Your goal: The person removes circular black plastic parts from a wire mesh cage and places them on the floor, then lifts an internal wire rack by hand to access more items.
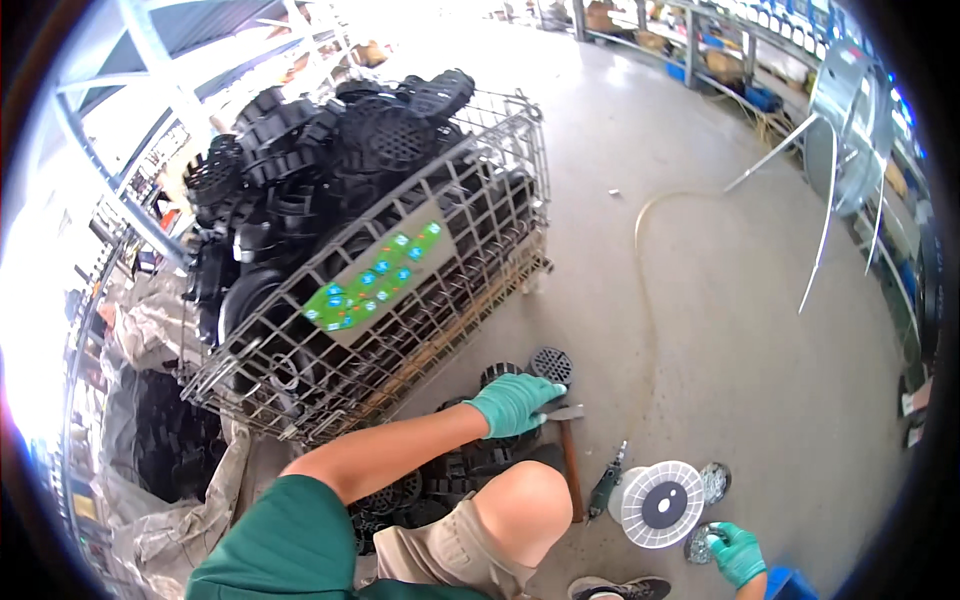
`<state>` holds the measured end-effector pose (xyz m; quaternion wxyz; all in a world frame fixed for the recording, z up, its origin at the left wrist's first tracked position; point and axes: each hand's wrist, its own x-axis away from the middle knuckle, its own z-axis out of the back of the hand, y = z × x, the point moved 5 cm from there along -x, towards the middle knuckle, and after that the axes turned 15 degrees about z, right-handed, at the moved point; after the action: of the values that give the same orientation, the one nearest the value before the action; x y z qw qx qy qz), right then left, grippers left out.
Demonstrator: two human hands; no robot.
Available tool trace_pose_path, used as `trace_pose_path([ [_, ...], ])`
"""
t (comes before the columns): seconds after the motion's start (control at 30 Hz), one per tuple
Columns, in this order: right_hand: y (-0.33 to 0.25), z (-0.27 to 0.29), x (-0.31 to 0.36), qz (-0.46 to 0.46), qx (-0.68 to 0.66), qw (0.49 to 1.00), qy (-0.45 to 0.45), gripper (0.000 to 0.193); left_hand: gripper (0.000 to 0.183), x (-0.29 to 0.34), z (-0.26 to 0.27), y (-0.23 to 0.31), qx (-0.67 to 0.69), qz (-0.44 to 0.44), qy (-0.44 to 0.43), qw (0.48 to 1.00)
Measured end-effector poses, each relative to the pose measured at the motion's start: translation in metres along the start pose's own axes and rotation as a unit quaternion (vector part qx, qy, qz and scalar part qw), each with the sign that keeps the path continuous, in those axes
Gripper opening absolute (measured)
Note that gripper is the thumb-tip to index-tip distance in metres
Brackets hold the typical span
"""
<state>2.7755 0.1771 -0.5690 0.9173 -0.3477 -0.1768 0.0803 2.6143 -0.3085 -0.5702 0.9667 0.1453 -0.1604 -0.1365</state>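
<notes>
My left hand (pixel 511 405), in a green glove, reaches over a cluster of black round plastic parts (pixel 470 458) on the floor. Its fingers are stretched out, with the tips at the near edge of a grey perforated disc (pixel 551 366). A hammer (pixel 571 465) with a wooden handle lies just right of that hand, its head by my fingers. At lower right my gloved right hand (pixel 738 555) is closed at the rim of a small dish of shiny metal pieces (pixel 699 543). Whatever its fingertips pinch is too small to make out.
A wire cage (pixel 400 270) heaped with black plastic parts stands at left. A white spool (pixel 662 504), a second small dish (pixel 715 482) and a hand-held air tool (pixel 606 488) lie nearby. A thin hose (pixel 645 290) runs toward a metal reel (pixel 848 130). Shelves (pixel 700 50) line the back.
</notes>
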Motion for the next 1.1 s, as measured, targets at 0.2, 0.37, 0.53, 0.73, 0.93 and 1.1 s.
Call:
trace_pose_path([
  [0.2,-0.011,-0.005,-0.006,-0.025,0.024,0.999,-0.017,0.035,0.034,0.102,0.221,0.021,0.011,-0.074,0.302,0.95],
  [0.37,-0.016,-0.01,-0.009,-0.02,0.034,0.999,-0.015,0.036,0.036,0.082,0.348,-0.107,-0.083,0.112,0.417,0.898],
  [0.53,0.026,-0.02,0.015,-0.056,0.006,0.998,-0.013,0.034,0.061,0.018,0.368,-0.187,-0.299,0.244,0.323,0.864],
  [0.73,0.076,-0.03,0.023,-0.024,0.062,0.997,-0.033,0.036,0.05,-0.038,0.357,-0.204,-0.419,0.319,0.262,0.808],
  [0.93,0.021,-0.012,0.006,-0.1,-0.037,0.993,-0.054,0.04,0.044,-0.002,0.391,-0.173,-0.389,0.281,0.248,0.841],
  [1.1,0.055,-0.024,-0.026,0.001,-0.016,1.0,0.022,0.039,0.048,0.096,0.455,-0.165,-0.136,0.252,0.488,0.824],
])
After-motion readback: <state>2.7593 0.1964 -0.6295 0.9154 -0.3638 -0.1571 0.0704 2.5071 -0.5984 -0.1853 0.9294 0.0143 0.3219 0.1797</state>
